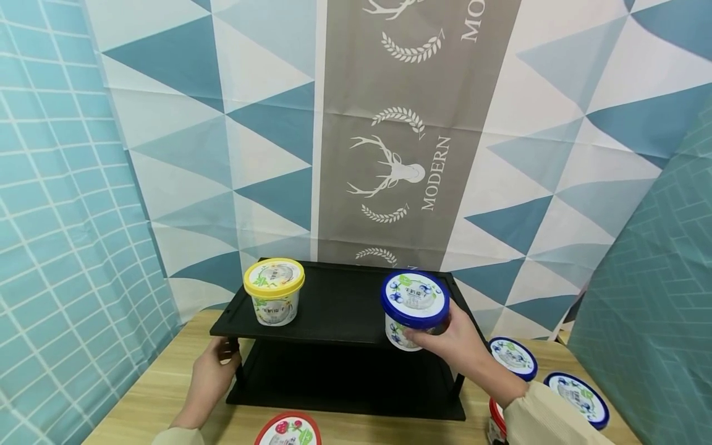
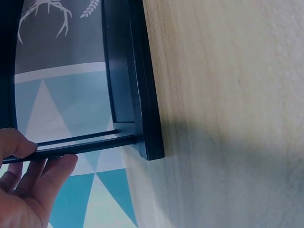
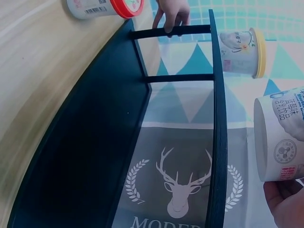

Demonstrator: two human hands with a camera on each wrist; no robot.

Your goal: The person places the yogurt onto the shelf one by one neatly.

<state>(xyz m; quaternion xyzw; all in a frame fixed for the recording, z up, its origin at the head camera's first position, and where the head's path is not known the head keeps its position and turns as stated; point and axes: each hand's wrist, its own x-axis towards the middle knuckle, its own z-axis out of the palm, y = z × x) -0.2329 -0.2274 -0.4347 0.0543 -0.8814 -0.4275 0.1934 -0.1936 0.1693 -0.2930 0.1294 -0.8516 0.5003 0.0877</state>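
A blue-lidded tub (image 1: 415,306) is held by the right hand (image 1: 456,343) above the right part of the upper tier (image 1: 339,303) of a black shelf (image 1: 350,409); in the right wrist view its base is seen apart from that tier. The tub is gripped at its side below the lid, with the thumb laid across the front; the other fingers are largely hidden behind it in the head view. The left front post (image 2: 95,145) of the shelf is grasped by the left hand (image 1: 210,374), the thumb being set on one side and the fingers curled on the other, with little space left between them. On the left of the upper tier a yellow-lidded tub (image 1: 275,293) is set upright. In front of the shelf, a red-lidded tub (image 1: 288,431) is partly cut off by the lower edge of the head view. To the right, a second blue-lidded tub (image 1: 513,357) and a third blue-lidded tub (image 1: 577,398) are seen near the right sleeve (image 1: 550,414), by which another red-lidded tub (image 1: 495,419) is partly covered. The wooden table (image 1: 411,432) is backed by a patterned curtain (image 1: 267,154).
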